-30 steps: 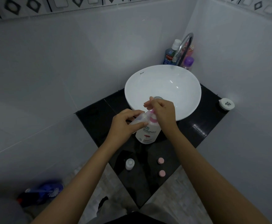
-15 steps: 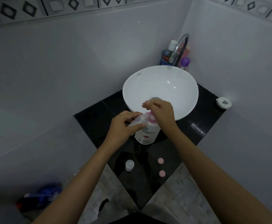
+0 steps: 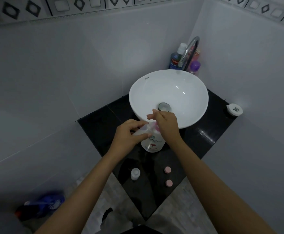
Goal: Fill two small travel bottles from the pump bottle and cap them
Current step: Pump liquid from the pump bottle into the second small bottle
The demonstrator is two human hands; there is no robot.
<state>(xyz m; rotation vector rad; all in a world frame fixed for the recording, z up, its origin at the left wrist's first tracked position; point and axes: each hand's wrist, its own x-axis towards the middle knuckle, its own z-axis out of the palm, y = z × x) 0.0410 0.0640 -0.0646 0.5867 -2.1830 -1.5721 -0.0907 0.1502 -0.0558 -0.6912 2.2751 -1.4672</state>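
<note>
A white pump bottle (image 3: 153, 143) with a pink pump head stands on the black counter (image 3: 97, 122), just in front of the basin. My left hand (image 3: 129, 135) holds a small clear travel bottle (image 3: 143, 130) tilted against the pump's spout. My right hand (image 3: 166, 124) rests on top of the pump head, fingers spread forward. A second small travel bottle (image 3: 135, 173) stands uncapped near the counter's front corner. Two pink caps (image 3: 167, 170) (image 3: 169, 183) lie to its right.
A white bowl basin (image 3: 185, 81) fills the back of the counter, with a chrome tap (image 3: 189, 49) and several toiletry bottles (image 3: 176, 59) behind it. A white round container (image 3: 234, 109) sits at the right corner. A blue object (image 3: 45, 204) lies on the floor at lower left.
Both hands stay at the pump bottle with the small bottle under the spout. The view has shifted slightly; the right hand's fingers look a little more lifted.
</note>
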